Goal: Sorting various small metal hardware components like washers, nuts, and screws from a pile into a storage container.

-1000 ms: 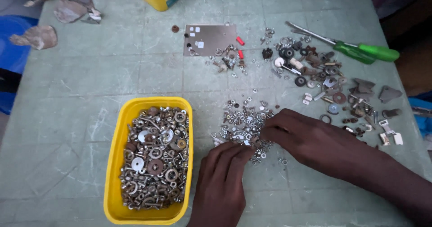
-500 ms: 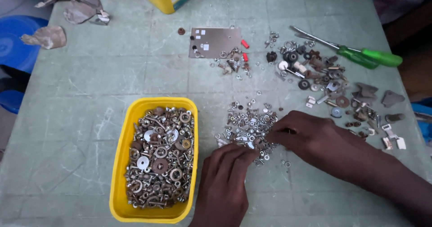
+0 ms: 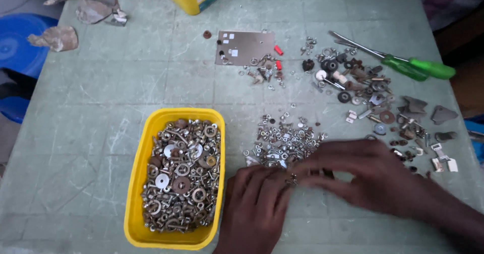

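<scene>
Left hand [image 3: 254, 203] and right hand [image 3: 353, 176] meet fingertip to fingertip, pinching small hardware at the near edge of the nut pile [image 3: 282, 140]; yellow tray [image 3: 137, 183] lies left of both. Sorting step; picking single pieces calls for fine pinching.

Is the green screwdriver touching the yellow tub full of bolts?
Apart. The head view shows the green screwdriver lying at the table's far right, while the yellow tub sits near the left, with bare green table and a pile of small nuts between them.

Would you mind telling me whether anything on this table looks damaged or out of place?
Mostly ordinary sorting clutter. The oddities are crumpled, torn scraps at the table's far left corner, one hanging past the edge, and a lone brown washer lying apart from the heaps. Both hands meet at the small-nut pile.
</scene>
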